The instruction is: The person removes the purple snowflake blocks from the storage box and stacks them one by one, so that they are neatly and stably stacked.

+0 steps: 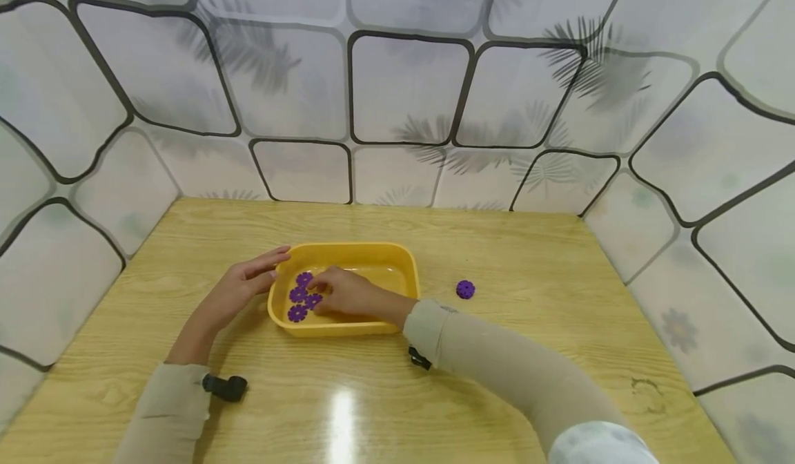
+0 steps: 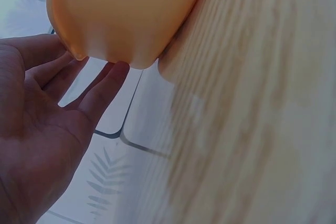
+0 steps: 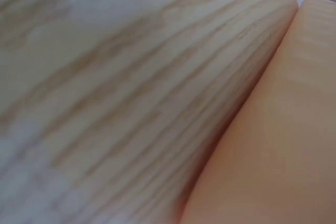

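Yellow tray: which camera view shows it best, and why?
Head view: it shows the yellow tray from above, nearly whole, with purple pieces inside. The left and right wrist views each show only part of its outside, cut off by the frame.

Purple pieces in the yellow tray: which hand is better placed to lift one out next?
Probably the right hand: it reaches inside the yellow tray, its fingers right beside the purple pieces. The left hand is mostly outside, at the tray's left end, with its fingertips at the rim.
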Available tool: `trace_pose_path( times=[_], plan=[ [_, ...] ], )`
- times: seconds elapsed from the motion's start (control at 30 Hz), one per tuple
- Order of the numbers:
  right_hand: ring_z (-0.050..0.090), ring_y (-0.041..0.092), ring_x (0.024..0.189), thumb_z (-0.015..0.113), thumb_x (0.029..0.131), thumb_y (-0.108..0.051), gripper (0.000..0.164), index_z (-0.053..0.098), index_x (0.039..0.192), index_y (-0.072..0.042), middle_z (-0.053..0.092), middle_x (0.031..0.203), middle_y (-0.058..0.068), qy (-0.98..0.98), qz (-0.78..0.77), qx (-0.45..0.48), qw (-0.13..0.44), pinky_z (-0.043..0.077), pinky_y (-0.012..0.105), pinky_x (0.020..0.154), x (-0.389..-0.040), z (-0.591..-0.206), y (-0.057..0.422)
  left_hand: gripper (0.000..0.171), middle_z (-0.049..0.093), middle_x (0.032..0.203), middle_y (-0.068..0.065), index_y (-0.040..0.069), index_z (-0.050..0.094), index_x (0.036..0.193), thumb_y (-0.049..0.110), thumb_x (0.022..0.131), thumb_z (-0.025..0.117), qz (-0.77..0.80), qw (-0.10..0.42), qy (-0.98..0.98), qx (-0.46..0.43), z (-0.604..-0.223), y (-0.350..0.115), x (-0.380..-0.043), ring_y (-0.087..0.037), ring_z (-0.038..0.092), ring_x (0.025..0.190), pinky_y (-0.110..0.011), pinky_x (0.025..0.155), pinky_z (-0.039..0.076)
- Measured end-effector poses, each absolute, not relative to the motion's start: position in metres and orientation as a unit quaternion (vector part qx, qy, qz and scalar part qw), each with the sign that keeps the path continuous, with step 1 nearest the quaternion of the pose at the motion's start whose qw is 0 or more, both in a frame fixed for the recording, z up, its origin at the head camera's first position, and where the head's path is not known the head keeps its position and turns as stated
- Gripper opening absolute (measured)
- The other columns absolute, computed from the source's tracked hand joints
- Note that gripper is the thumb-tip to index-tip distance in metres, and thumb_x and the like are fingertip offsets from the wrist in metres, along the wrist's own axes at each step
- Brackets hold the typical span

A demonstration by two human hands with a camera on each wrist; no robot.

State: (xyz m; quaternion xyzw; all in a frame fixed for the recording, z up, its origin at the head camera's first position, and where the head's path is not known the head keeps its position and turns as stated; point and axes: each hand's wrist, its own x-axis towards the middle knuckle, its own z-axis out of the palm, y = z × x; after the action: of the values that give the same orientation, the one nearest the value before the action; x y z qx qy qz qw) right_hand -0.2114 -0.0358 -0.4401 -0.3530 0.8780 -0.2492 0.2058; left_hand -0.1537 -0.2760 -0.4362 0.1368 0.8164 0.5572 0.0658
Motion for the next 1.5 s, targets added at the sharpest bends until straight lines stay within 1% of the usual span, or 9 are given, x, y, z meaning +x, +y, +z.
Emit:
trace_pose_path(
  times=[0.17, 0.4, 0.57, 0.67, 0.83, 0.97, 1.13, 1.3, 1.5],
  plan=[
    [0.055, 0.005, 0.104, 0.074, 0.093, -0.03, 0.038, 0.07, 0.129, -0.018, 0.063, 0.12, -0.005, 0.885, -0.225, -0.352, 0.205, 0.048, 0.02, 0.094, -0.2105, -0.4422, -0.0398, 0.046, 0.029, 0.165, -0.014, 0.0, 0.047, 0.149, 0.021, 0.108, 0.047, 0.559, 0.067, 0.815, 0.138, -0.4363, -0.2764, -0.1527, -0.039, 0.018, 0.153, -0.005, 0.099, 0.039],
    [0.055, 0.006, 0.101, 0.075, 0.092, -0.028, 0.033, 0.073, 0.123, -0.017, 0.063, 0.117, -0.003, 0.889, -0.223, -0.341, 0.206, 0.049, 0.02, 0.092, -0.2068, -0.4364, -0.0401, 0.046, 0.029, 0.165, -0.013, 0.001, 0.048, 0.149, 0.022, 0.108, 0.047, 0.555, 0.066, 0.818, 0.136, -0.4365, -0.2758, -0.1524, -0.039, 0.019, 0.153, -0.005, 0.099, 0.039],
    [0.058, 0.007, 0.103, 0.077, 0.091, -0.028, 0.032, 0.071, 0.12, -0.016, 0.065, 0.114, -0.005, 0.892, -0.225, -0.337, 0.203, 0.05, 0.02, 0.094, -0.2087, -0.4381, -0.0412, 0.046, 0.029, 0.165, -0.013, 0.0, 0.048, 0.149, 0.023, 0.109, 0.047, 0.558, 0.067, 0.817, 0.134, -0.4362, -0.2753, -0.1533, -0.039, 0.019, 0.153, -0.005, 0.099, 0.04],
    [0.06, 0.006, 0.101, 0.077, 0.091, -0.027, 0.032, 0.068, 0.12, -0.016, 0.066, 0.11, -0.006, 0.892, -0.227, -0.335, 0.202, 0.051, 0.019, 0.092, -0.2096, -0.439, -0.0418, 0.046, 0.029, 0.165, -0.014, 0.0, 0.047, 0.149, 0.023, 0.109, 0.046, 0.557, 0.067, 0.816, 0.135, -0.4363, -0.2753, -0.1531, -0.039, 0.019, 0.153, -0.005, 0.099, 0.04],
    [0.059, 0.004, 0.09, 0.075, 0.093, -0.027, 0.031, 0.065, 0.12, -0.019, 0.066, 0.102, -0.009, 0.887, -0.241, -0.336, 0.207, 0.051, 0.019, 0.082, -0.2089, -0.438, -0.0396, 0.047, 0.028, 0.166, -0.013, 0.0, 0.047, 0.149, 0.024, 0.109, 0.046, 0.56, 0.065, 0.814, 0.139, -0.4363, -0.2754, -0.1523, -0.039, 0.018, 0.153, -0.006, 0.099, 0.041],
    [0.058, 0.005, 0.085, 0.073, 0.094, -0.029, 0.035, 0.068, 0.127, -0.019, 0.067, 0.098, -0.01, 0.884, -0.234, -0.346, 0.209, 0.049, 0.018, 0.076, -0.2084, -0.4375, -0.0385, 0.047, 0.027, 0.166, -0.014, 0.0, 0.047, 0.149, 0.023, 0.109, 0.046, 0.561, 0.065, 0.813, 0.141, -0.4367, -0.2758, -0.1521, -0.04, 0.019, 0.153, -0.006, 0.098, 0.042],
    [0.056, 0.007, 0.083, 0.072, 0.095, -0.032, 0.039, 0.069, 0.131, -0.019, 0.065, 0.094, -0.01, 0.886, -0.218, -0.355, 0.206, 0.046, 0.018, 0.073, -0.2094, -0.4392, -0.039, 0.047, 0.028, 0.166, -0.014, 0.0, 0.047, 0.149, 0.024, 0.109, 0.046, 0.56, 0.064, 0.813, 0.144, -0.4376, -0.2759, -0.1524, -0.04, 0.019, 0.152, -0.007, 0.099, 0.042],
    [0.055, 0.007, 0.081, 0.073, 0.093, -0.033, 0.039, 0.07, 0.13, -0.02, 0.063, 0.091, -0.01, 0.887, -0.211, -0.358, 0.201, 0.046, 0.019, 0.072, -0.211, -0.4422, -0.0399, 0.047, 0.028, 0.166, -0.014, 0.0, 0.047, 0.149, 0.024, 0.109, 0.046, 0.562, 0.064, 0.812, 0.146, -0.4385, -0.2761, -0.1528, -0.04, 0.019, 0.153, -0.007, 0.099, 0.042],
    [0.056, 0.006, 0.082, 0.074, 0.093, -0.033, 0.036, 0.072, 0.126, -0.017, 0.065, 0.094, -0.009, 0.887, -0.21, -0.365, 0.191, 0.047, 0.017, 0.073, -0.2108, -0.44, -0.0384, 0.046, 0.027, 0.166, -0.014, 0.0, 0.046, 0.15, 0.022, 0.109, 0.045, 0.562, 0.065, 0.812, 0.143, -0.4377, -0.2749, -0.1527, -0.04, 0.02, 0.152, -0.008, 0.098, 0.044]
  ],
)
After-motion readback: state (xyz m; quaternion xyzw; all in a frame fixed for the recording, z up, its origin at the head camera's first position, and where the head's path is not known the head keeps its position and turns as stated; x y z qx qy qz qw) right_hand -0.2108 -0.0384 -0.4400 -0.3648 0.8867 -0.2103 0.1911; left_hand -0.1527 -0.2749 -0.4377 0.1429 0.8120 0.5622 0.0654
